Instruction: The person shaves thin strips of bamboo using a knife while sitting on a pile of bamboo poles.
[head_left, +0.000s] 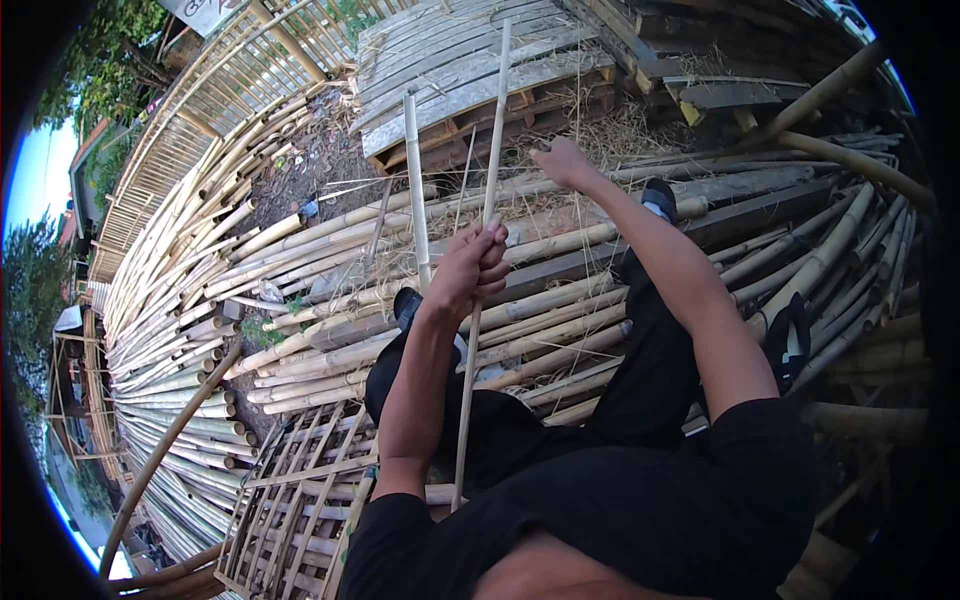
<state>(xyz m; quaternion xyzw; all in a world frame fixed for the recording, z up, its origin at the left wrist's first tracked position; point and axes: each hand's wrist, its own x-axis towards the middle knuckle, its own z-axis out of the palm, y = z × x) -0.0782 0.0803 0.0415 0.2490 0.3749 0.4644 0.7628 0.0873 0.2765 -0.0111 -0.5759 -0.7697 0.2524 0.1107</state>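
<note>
My left hand (pixel 470 268) is closed around a long, thin bamboo strip (pixel 498 120). The strip stands nearly upright in the picture, running from beside my lap up past the hand to the wooden platform. Farther ahead and to the right, my right hand (pixel 566 164) is stretched out with its fingers curled, apart from the strip. Whatever those fingers may hold is too small to make out. A second, wider bamboo slat (pixel 415 190) stands just left of the strip, its lower end hidden behind my left hand and arm.
Cut bamboo poles (pixel 560 330) lie around my feet, with large stacks (pixel 190 330) to the left. Ahead is a plank platform (pixel 450 75) with straw-like shavings (pixel 610 140) beside it. A bamboo lattice (pixel 290 510) sits lower left. Slanting poles (pixel 850 165) cross the right side.
</note>
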